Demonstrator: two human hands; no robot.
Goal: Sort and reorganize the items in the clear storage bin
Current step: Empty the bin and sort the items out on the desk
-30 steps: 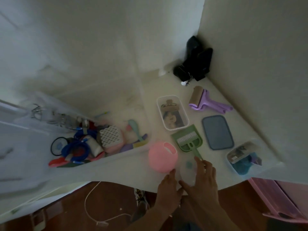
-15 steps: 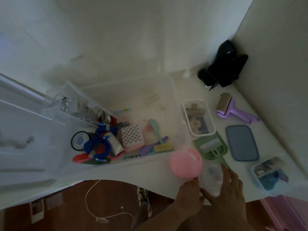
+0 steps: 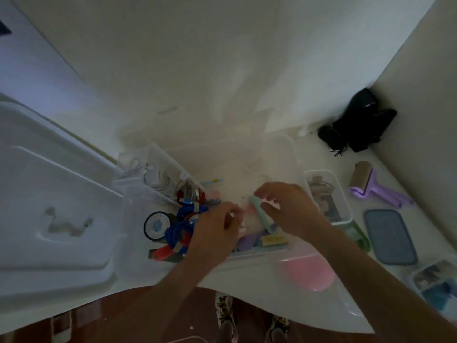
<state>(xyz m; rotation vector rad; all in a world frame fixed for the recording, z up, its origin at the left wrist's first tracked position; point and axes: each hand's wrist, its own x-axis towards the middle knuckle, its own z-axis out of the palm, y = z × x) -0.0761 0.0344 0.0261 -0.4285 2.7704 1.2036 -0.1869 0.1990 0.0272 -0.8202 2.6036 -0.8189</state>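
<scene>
Midway: both hands in clear plastic storage bin (image 3: 284,154); left hand (image 3: 215,229) grip unclear, right hand (image 3: 289,206) fingers loosely curled, empty; pink round bowl (image 3: 309,271) already out by the table's near edge.

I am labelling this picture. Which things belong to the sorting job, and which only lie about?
Job: clear storage bin, blue cables, mint brush, left hand, right hand.
Lying about: purple lint roller, black device, blue lid.

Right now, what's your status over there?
Both hands in clear bin. Left hand pinching something small, right hand open over mint brush. Blue cords crowd left.
</scene>
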